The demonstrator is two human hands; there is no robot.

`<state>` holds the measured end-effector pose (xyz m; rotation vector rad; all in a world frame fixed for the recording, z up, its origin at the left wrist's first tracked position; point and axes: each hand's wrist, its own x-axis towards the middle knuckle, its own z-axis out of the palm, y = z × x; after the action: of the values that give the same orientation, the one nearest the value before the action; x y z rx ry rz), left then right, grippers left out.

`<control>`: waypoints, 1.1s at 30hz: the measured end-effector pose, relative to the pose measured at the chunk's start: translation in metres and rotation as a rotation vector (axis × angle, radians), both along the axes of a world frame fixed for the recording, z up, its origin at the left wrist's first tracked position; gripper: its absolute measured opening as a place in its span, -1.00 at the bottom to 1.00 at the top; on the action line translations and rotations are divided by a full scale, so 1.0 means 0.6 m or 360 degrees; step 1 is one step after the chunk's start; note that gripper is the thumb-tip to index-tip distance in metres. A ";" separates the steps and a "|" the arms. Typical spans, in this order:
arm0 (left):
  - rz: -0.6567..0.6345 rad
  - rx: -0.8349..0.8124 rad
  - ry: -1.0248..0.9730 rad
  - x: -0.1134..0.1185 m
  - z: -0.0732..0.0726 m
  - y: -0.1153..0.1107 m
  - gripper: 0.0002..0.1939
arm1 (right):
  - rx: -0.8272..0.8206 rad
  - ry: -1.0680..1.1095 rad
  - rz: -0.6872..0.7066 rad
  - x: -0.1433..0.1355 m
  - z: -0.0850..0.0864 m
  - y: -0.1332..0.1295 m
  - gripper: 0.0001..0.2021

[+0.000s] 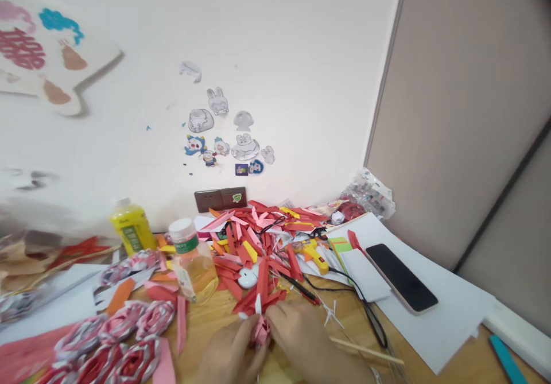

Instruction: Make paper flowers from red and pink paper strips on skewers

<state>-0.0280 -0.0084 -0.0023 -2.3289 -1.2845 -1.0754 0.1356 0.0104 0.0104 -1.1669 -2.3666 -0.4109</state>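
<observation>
A small pink folded-paper piece (260, 332) is between my two hands at the bottom centre, over the wooden table (193, 315). My left hand (230, 349) is closed round its left side. The closed fingers of my right hand (297, 335) press on its upper right side. White tips stick up just above it. Behind my hands lies a heap of red, pink and yellow folded paper strips (262, 275), with a white earphone case (248, 276) in it. Finished-looking red, pink and white paper rosettes (138, 361) lie at the lower left.
A yellow bottle (133, 229) and a clear jar (196, 263) of amber liquid stand left of the heap. On the right are a yellow glue gun (316, 258) with black cord, a phone (402, 278) on white paper, a wooden stick (365, 350) and a teal strip (507, 358).
</observation>
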 end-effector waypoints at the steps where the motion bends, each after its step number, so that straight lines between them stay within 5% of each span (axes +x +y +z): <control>1: 0.0003 -0.0003 0.0002 -0.001 -0.001 0.001 -0.82 | 0.0005 -0.0002 0.0020 0.000 -0.003 0.000 -0.85; 15: 0.0036 -0.0089 0.0023 -0.006 -0.006 0.001 -0.78 | -0.0016 0.0027 0.0058 -0.002 -0.010 0.001 -0.88; 24: -0.0012 -0.0004 0.0029 -0.003 -0.003 0.002 -0.79 | -0.0689 0.0331 -0.0065 0.008 0.041 -0.007 -0.91; 33: 0.0000 0.0106 0.0041 -0.005 0.001 0.005 -0.75 | -0.0971 0.0708 -0.0136 0.001 0.038 -0.013 -0.90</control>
<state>-0.0309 -0.0056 -0.0019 -2.2865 -1.2203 -1.0682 0.1359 0.0027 0.0331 -1.4344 -2.0912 0.5389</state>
